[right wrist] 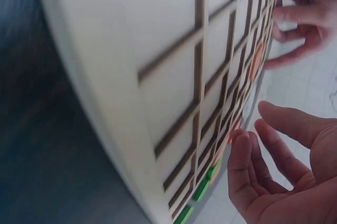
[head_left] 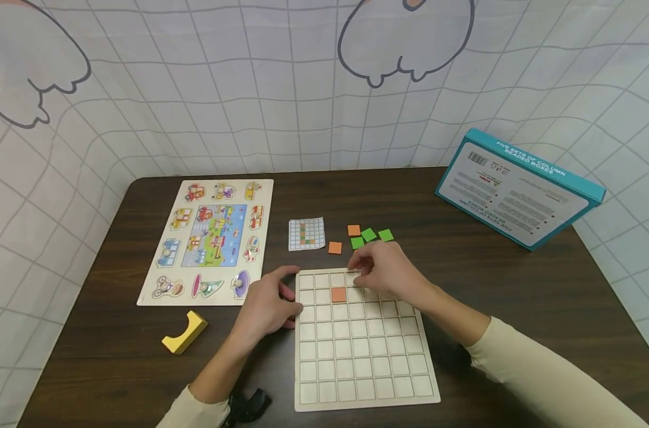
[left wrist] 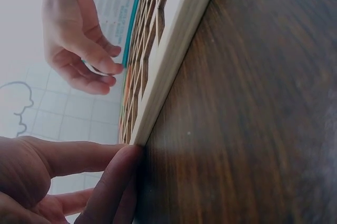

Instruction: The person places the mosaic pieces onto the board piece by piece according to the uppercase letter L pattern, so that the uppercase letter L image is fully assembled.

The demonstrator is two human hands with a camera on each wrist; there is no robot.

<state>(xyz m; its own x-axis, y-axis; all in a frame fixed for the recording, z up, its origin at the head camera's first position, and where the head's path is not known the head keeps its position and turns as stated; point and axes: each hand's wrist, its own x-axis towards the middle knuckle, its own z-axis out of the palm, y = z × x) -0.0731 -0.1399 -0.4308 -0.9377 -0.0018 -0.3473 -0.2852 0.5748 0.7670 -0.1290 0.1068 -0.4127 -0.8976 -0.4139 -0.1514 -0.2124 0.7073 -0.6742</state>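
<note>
Sleeves (head_left: 549, 371) in cream lie nearest; by the left one, at eight o'clock from the grid board (head_left: 351, 389), sits a black object (head_left: 251, 407), too cut off to name. The board lies flat on the dark table (head_left: 94, 368), one orange tile (head_left: 338, 295) in its second row from the top, third column from the left. At ten o'clock the left hand (head_left: 267, 303) rests extended fingers against the board's edge. Just past twelve the right hand (head_left: 385, 270) hovers over the top row, fingers loosely bent, thumb apart from fingertips. At nine lies a yellow arch block (head_left: 185, 333); at ten, a picture puzzle (head_left: 158, 294) of vehicles. Farther, at eleven, lies a pattern card (head_left: 306, 233); at twelve, loose orange tiles (head_left: 335, 248) and green tiles (head_left: 385, 235). Between one and two stands a teal box (head_left: 517, 187) lettered "FIVE SETS OF COLUMN BEADED BOXES", repeated upside down on its white face beside a barcode; the smaller print is illegible. Behind hangs a checked curtain (head_left: 281, 113) with cartoon outlines.
</note>
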